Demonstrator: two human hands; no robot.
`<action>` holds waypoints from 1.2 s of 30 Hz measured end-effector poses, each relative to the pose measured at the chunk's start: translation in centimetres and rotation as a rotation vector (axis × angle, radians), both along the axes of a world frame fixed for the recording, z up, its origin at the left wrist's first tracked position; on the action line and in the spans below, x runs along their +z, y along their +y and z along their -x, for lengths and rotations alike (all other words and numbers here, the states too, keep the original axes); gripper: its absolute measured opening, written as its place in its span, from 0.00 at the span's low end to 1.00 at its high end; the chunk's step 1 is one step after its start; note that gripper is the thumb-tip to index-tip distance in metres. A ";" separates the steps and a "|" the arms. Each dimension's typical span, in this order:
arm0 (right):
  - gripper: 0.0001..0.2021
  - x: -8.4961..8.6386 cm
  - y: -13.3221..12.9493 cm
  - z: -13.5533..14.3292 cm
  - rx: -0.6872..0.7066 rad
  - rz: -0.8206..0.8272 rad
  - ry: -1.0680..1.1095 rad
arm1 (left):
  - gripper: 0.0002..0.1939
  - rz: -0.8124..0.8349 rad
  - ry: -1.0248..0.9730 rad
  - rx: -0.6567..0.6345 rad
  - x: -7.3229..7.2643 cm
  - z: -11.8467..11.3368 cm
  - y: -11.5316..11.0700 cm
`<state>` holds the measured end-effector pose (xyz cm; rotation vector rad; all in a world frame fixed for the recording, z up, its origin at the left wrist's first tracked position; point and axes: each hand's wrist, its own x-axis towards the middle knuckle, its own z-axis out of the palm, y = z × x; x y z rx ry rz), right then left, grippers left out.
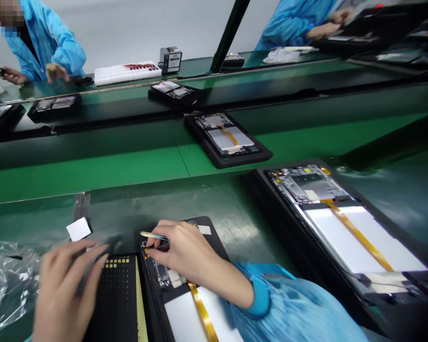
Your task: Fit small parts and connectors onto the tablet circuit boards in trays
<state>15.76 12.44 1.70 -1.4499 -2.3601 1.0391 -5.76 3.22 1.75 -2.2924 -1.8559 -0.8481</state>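
My right hand (180, 244) is closed around a slim stick-like tool (153, 235) with a pale end; the tool's lower part is hidden by the fingers. Beneath that hand lies an opened tablet (178, 311) in a black holder, its circuit board at the top, a white battery panel and an orange ribbon cable below. My left hand (66, 287) is smeared by motion, fingers bent, over the left edge of a black sheet (116, 299) with rows of small yellow pieces. Whether anything is between its fingertips I cannot tell.
A larger-looking opened tablet (360, 232) stands at my right, another tablet (228, 137) on the green strip ahead. Crumpled clear plastic (10, 285) and a white square (79, 230) lie left. Across the bench, two co-workers in blue sleeves (62, 45) work near a white tray (126, 72).
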 end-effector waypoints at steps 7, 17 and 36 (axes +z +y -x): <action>0.06 0.2 0.3 0.5 -0.044 0.051 -0.005 | 0.11 0.524 -0.323 -0.149 -1.8 -3.4 4.4; 0.07 0.5 1.0 0.8 -0.053 0.127 -0.007 | 0.11 0.668 -0.512 -0.042 -2.8 -3.3 5.1; 0.05 0.3 2.1 0.4 -0.064 0.212 0.079 | 0.14 0.699 -0.494 0.098 -1.7 -4.1 5.5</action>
